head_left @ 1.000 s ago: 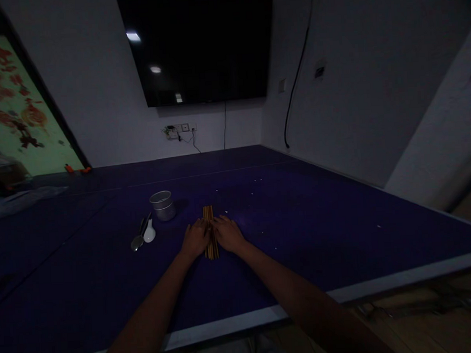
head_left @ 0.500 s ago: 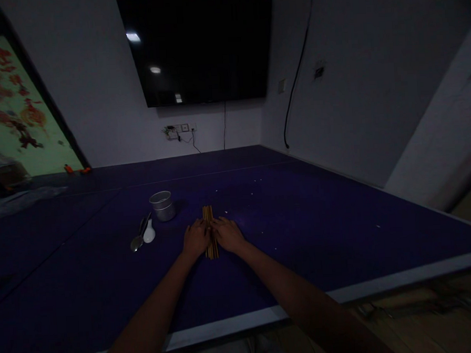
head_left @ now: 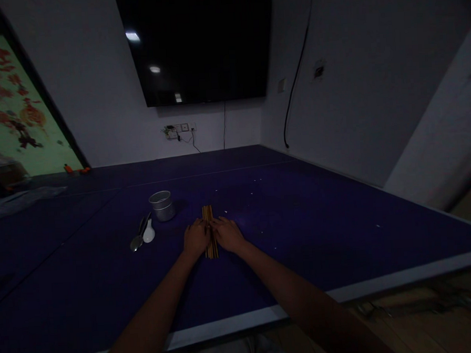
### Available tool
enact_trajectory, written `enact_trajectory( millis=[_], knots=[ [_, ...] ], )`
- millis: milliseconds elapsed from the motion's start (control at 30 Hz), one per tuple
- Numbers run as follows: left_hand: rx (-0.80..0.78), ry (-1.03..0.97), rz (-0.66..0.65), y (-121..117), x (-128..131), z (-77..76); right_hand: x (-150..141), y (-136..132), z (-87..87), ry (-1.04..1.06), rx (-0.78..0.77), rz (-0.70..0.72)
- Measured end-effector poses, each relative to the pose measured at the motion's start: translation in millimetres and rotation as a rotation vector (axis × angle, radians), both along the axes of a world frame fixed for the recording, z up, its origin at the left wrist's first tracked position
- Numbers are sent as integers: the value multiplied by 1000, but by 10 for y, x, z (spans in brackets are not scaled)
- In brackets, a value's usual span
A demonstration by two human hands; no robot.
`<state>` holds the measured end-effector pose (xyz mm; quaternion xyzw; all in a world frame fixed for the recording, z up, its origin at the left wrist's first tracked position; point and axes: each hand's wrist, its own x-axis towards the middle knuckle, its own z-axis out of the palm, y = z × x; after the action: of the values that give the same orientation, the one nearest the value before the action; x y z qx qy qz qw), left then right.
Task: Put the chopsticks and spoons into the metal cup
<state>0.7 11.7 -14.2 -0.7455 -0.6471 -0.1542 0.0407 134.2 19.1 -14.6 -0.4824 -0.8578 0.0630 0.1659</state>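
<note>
Two bare hands met over a bundle of slender brown sticks (head_left: 212,248), which lay on the dark purple counter (head_left: 332,219) to the right of the grey metal cup (head_left: 163,206) and nearer to the person than it. The sticks ran side by side, roughly lengthwise away from the person, their far ends showing beyond the fingers and their near ends showing below the wrists. The left hand (head_left: 196,237), nearer to the cup, rested against the bundle's left side, with its fingers partly bent and their tips at the sticks. The right hand (head_left: 227,235), farther from the cup, lay against the other side with its fingers bent inward in the same manner. Both touched the bundle, but how far each was closed, or whether either gripped it alone, I could not tell in the dim light. The cup stood upright, mouth upward. To its left and nearer the person lay a white spoon (head_left: 148,235), and just beside that, a little farther from the cup, a metal spoon (head_left: 136,243); the handles of both pointed away from the person. Small white specks dotted the counter to the right of the cup, and well beyond it a large dark television (head_left: 201,52) hung on the wall.
</note>
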Motion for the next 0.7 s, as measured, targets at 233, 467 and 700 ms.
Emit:
enact_trajectory(
  millis=[233,467,700],
  knots=[
    [-20,-30,1,7,-2,-20,1,-17,18,7,7,7],
    [-43,-43,-6,60,-35,-78,7,-6,5,-2,4,4],
    [-49,-73,-22,46,-38,-64,12,-6,1,12,12,16]
  ],
)
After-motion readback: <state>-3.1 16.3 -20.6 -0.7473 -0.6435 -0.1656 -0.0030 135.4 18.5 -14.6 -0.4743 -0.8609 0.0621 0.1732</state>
